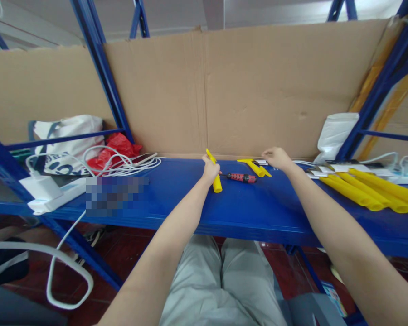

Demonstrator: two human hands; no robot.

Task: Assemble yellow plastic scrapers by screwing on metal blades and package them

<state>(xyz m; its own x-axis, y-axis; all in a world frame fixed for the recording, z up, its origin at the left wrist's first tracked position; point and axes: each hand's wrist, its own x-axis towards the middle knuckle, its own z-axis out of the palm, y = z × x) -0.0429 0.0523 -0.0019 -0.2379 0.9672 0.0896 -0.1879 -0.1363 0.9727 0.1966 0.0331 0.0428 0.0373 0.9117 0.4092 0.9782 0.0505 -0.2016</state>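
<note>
Head view: two bare hands work over a blue tabletop (180,199). The left hand (211,171) is closed around one yellow tubular piece (217,184), its narrow tip poking out above the fist and its round, wider end below, near the middle of the tabletop. The right hand (277,157) hovers or rests farther right with fingers drawn narrowly together; whether anything is pinched there I cannot tell. Just left of it lie what look like two loose yellow pieces (256,167), overlapping, beside small pale bits (275,168) too blurred to name. One screwdriver (242,178), with a ridged red-and-black handle, lies between the hands, its shaft towards the left one.

At far right, at least four smooth yellow tubes (348,190) lie side by side, pale parts at their far ends. Behind them stands one crinkled white plastic pouch (336,133).

On the left are one white power strip (68,194) with a boxy white adapter (42,188), a loosely coiled white cable (132,165), one crumpled red plastic bag (122,145) and one soft white tote bag (76,127) with dark lettering.

The tabletop has a glossy, metallic look. Creased brown cardboard (258,81) backs it, blue posts (100,59) frame it, and dark red tiled flooring (105,258) shows below.
</note>
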